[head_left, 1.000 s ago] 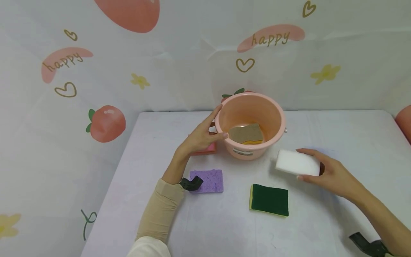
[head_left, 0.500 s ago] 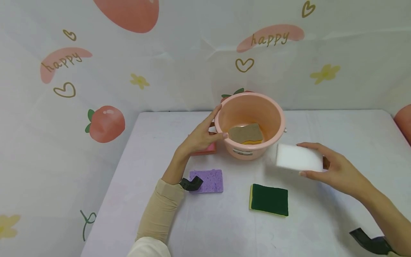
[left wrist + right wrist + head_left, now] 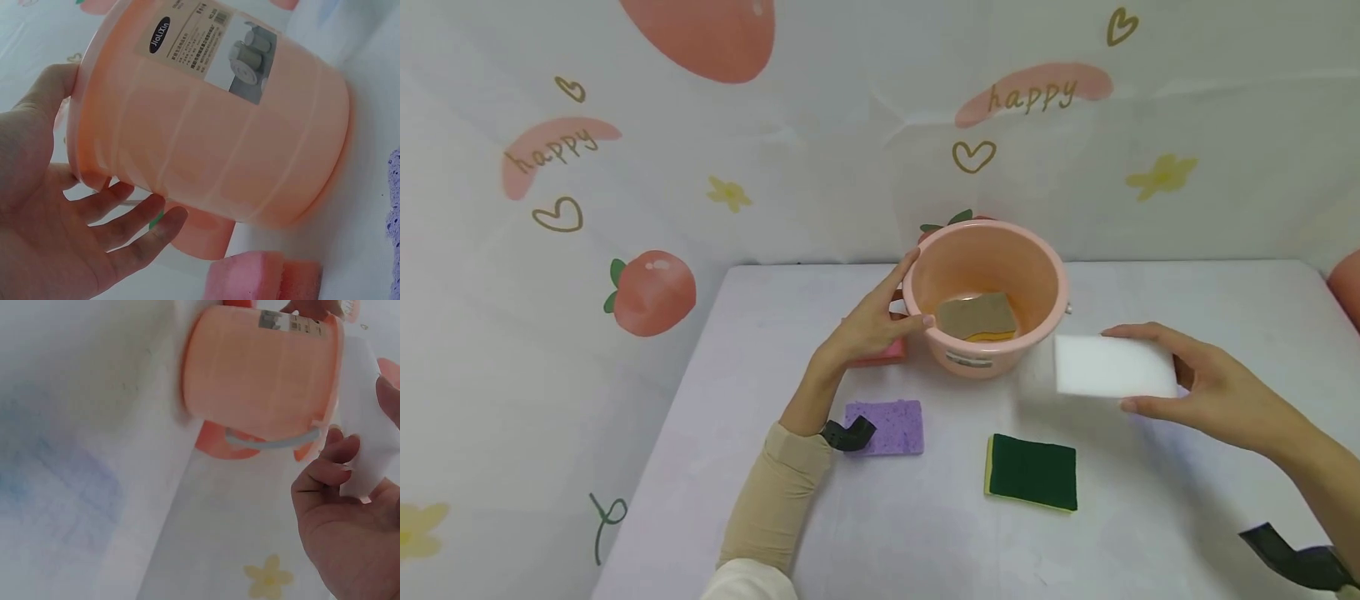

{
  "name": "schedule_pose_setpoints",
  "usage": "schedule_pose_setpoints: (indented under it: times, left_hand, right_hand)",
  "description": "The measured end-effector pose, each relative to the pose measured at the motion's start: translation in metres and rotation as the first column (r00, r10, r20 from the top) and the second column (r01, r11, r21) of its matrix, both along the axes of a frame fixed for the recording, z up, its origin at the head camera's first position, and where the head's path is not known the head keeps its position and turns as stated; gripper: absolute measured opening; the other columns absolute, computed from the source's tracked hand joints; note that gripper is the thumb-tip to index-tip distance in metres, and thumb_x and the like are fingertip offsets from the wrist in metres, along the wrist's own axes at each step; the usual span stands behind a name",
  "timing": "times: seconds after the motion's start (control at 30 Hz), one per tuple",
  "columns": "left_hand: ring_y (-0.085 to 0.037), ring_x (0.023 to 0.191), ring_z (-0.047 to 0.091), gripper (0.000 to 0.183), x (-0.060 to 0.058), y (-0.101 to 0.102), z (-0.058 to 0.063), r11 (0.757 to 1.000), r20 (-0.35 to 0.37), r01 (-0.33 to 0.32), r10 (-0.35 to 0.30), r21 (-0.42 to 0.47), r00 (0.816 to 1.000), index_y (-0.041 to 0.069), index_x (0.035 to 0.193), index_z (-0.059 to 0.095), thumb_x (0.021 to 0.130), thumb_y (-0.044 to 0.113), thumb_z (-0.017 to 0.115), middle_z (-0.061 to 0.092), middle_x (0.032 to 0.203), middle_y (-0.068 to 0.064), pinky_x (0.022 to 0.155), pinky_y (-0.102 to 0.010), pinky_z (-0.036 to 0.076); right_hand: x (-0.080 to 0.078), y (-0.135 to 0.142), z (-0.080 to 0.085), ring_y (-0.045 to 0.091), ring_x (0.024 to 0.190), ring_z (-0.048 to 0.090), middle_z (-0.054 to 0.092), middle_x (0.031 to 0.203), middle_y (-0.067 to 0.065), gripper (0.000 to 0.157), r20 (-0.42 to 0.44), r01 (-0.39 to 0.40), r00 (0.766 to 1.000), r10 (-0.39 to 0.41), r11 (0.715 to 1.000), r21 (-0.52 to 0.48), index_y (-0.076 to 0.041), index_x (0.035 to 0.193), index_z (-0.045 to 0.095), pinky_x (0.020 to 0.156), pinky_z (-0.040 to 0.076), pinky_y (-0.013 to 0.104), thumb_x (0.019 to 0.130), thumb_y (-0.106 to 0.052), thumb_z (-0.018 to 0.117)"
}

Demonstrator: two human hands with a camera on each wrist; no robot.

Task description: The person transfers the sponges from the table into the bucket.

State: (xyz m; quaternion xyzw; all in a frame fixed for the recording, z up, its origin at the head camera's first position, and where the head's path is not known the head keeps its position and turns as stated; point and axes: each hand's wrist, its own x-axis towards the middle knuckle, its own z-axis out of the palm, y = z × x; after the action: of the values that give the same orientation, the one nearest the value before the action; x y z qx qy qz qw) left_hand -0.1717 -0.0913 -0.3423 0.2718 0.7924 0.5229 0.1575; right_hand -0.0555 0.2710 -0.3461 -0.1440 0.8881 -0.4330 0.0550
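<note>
My left hand (image 3: 868,325) holds the side of a pink plastic bucket (image 3: 206,137), its thumb and index finger spread along the rim. Its other fingers reach out beside the wall in the left wrist view. Inside the bucket lies a brown-topped sponge (image 3: 977,317) with an orange-yellow edge. To the right, my right hand (image 3: 1198,379) grips a thick white sponge block (image 3: 1112,367) between thumb and fingers, above the table. That block overlaps the bucket's rim in the right wrist view, where the same hand (image 3: 350,531) curls around it.
A purple sponge (image 3: 895,429) lies left of a dark green scouring sponge (image 3: 1032,472) on the white table (image 3: 925,542). Partly behind my left hand is a pink sponge (image 3: 244,278). A printed cloth (image 3: 835,125) hangs behind the table. The bucket's grey handle (image 3: 272,442) hangs at its side.
My right hand has raised the white sponge block higher above the table and shifted it somewhat to the right. My left hand and the bucket have stayed in place.
</note>
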Motion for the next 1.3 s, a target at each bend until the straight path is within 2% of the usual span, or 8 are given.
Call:
schedule_pose_setpoints:
  times: [0.3,0.6,1.07,1.3]
  left_hand:
    - [-0.033,0.124,0.038,0.088,0.0,0.003,0.0,1.0,0.007,-0.001,0.001,0.003,1.0,0.012,0.147,0.007,0.083,0.012,0.067,0.012,0.151,-0.007,0.083,-0.027,0.049]
    - [-0.032,0.123,0.039,0.087,0.001,0.004,0.0,1.0,0.01,-0.024,0.024,-0.01,1.0,0.013,0.147,0.008,0.083,0.013,0.067,0.014,0.15,-0.007,0.083,-0.027,0.049]
    - [-0.032,0.123,0.039,0.088,0.0,0.003,-0.002,1.0,0.034,-0.026,0.026,0.015,0.999,0.014,0.147,0.008,0.082,0.012,0.067,0.012,0.151,-0.004,0.083,-0.028,0.05]
    - [-0.031,0.124,0.039,0.088,-0.002,0.004,-0.003,1.0,0.032,-0.022,0.021,0.021,0.999,0.015,0.147,0.008,0.082,0.012,0.067,0.012,0.151,-0.004,0.083,-0.027,0.05]
  right_hand:
    - [-0.004,0.001,0.012,0.014,0.077,0.052,0.052,0.113,-0.005,0.068,-0.037,-0.006,0.999,0.006,1.0,0.006,-0.019,0.128,0.048,0.058,0.046,0.021,0.069,-0.008,0.079]
    - [-0.018,-0.006,0.023,0.013,0.078,0.049,0.051,0.111,-0.006,0.067,-0.067,0.01,0.998,-0.008,0.999,0.033,-0.022,0.127,0.049,0.056,0.046,0.021,0.069,-0.01,0.08]
    - [-0.041,-0.014,0.032,0.016,0.077,0.048,0.052,0.101,-0.004,0.065,-0.066,0.034,0.997,-0.032,0.999,0.029,-0.025,0.126,0.049,0.053,0.045,0.024,0.07,-0.011,0.079]
    - [-0.05,-0.018,0.035,0.018,0.077,0.048,0.051,0.103,-0.004,0.065,-0.045,0.037,0.998,-0.036,0.999,0.024,-0.027,0.127,0.048,0.053,0.045,0.025,0.071,-0.014,0.078]
